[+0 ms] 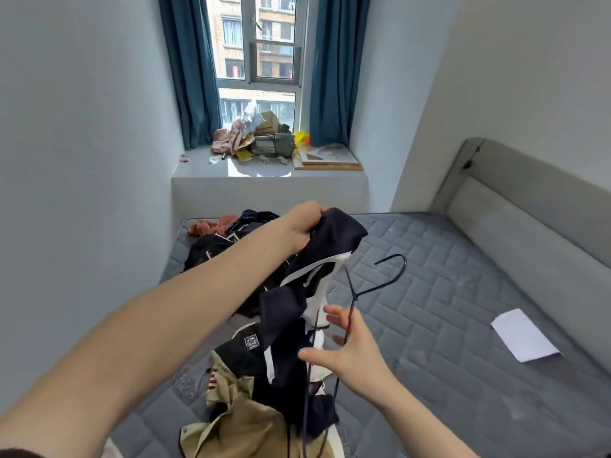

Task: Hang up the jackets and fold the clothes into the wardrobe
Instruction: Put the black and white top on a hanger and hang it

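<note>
Head view, jacket (317,246) in left fingers (309,226) (bunched)

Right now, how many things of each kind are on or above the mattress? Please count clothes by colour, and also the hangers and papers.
Dark navy jacket, held up by the left hand: 1
Beige garment: 1
Rust-orange garment: 1
Black clothes in a pile: cannot tell how many
Wire hanger, at the right hand: 1
White paper: 1
Total: 5, plus the pile

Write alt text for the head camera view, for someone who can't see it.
The left hand grips a dark navy jacket lifted over a grey mattress, while the right hand holds a dark wire hanger beside it. More clothes lie heaped behind.
</note>
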Demonstrator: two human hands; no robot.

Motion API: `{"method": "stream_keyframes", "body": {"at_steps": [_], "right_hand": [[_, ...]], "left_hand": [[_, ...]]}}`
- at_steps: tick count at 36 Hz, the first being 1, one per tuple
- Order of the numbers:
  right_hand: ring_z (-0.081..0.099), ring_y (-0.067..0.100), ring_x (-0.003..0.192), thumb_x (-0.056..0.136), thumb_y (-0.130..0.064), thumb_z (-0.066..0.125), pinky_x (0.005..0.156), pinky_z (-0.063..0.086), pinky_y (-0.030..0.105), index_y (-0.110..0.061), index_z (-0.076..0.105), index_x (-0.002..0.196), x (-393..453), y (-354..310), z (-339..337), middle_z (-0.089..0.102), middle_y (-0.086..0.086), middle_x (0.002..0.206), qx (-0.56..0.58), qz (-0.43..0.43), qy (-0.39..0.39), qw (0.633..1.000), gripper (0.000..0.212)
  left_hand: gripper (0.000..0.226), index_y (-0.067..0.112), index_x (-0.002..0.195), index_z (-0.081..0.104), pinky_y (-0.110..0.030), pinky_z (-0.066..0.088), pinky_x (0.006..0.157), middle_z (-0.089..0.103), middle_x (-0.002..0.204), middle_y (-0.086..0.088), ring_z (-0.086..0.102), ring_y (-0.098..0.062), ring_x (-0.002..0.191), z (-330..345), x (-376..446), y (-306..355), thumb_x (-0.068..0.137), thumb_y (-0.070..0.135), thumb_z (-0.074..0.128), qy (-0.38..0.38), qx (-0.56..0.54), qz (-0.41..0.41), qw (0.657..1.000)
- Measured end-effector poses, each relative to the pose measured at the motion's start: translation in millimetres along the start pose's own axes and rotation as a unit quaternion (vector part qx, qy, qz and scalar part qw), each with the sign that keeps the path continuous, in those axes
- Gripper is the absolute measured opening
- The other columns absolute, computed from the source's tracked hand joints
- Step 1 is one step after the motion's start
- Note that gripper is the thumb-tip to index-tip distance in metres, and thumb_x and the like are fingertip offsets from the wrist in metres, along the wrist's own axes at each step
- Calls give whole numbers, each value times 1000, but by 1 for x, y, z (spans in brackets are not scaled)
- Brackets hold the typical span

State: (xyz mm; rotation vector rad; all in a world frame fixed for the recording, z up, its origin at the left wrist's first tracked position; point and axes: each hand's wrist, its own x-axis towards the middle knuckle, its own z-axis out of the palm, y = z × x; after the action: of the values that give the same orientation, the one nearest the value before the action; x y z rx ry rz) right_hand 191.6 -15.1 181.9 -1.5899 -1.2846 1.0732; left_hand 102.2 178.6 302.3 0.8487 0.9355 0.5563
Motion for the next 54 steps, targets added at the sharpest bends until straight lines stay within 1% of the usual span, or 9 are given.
{"method": "stream_keyframes", "body": {"at_steps": [10,18,21,25,30,37,44,50,54], "right_hand": [[47,-15,108,63,-29,96,83,41,3,-29,35,119,11,-23,47,45,-20,114,-2,-152,128,980,83],[58,7,71,91,-10,70,70,48,32,-24,59,87,39,-13,13,67,-10,78,81,-110,276,951,18],[48,9,63,96,-18,66,66,41,32,-18,48,78,45,-22,-17,53,-5,71,65,-99,292,949,26],[31,5,53,97,-19,63,58,30,27,-18,34,73,52,-37,-46,35,-3,65,-1,-102,272,957,38],[31,7,55,97,-19,63,55,30,22,-19,30,69,59,-59,-53,35,-5,63,-79,-113,236,962,43],[30,9,53,93,-12,66,54,26,27,-21,31,65,67,-79,-37,32,-6,58,11,-73,186,980,46],[52,16,59,98,-12,61,50,38,27,-22,38,65,74,-78,-28,50,0,61,188,50,148,970,42],[52,21,70,98,-13,61,53,41,28,-22,37,63,75,-82,-36,47,4,67,195,48,150,968,44],[61,17,66,99,-12,61,61,53,31,-22,38,69,74,-81,-60,53,3,70,213,59,163,962,39]], "left_hand": [[28,10,75,50,-24,46,65,50,72,-6,53,-17,65,-6,4,22,97,3,34,99,-145,75,982],[21,6,93,64,-28,53,94,66,82,-10,65,-21,85,-53,6,35,95,6,43,92,-79,88,989],[19,10,83,64,-27,54,63,65,76,-9,62,-21,67,-78,-9,33,98,12,53,121,83,87,985],[16,7,83,58,-29,43,69,62,98,-21,56,-28,84,-116,-19,18,98,14,54,221,479,88,845],[30,16,111,62,-32,51,85,63,107,-2,62,-25,99,-100,-36,-5,84,29,68,207,632,168,728],[26,26,87,65,-23,53,72,72,79,10,64,-3,70,-25,-79,-81,71,38,81,31,535,229,813],[95,41,141,34,-35,54,95,66,119,13,65,-11,107,-19,-63,-127,62,53,84,14,462,213,861],[24,31,105,69,-41,51,104,76,104,6,71,-13,102,-18,-30,-125,83,24,75,3,283,196,939],[35,15,101,71,-38,47,96,69,94,6,63,-16,91,-46,-12,-122,79,42,68,-29,294,161,942]]}}
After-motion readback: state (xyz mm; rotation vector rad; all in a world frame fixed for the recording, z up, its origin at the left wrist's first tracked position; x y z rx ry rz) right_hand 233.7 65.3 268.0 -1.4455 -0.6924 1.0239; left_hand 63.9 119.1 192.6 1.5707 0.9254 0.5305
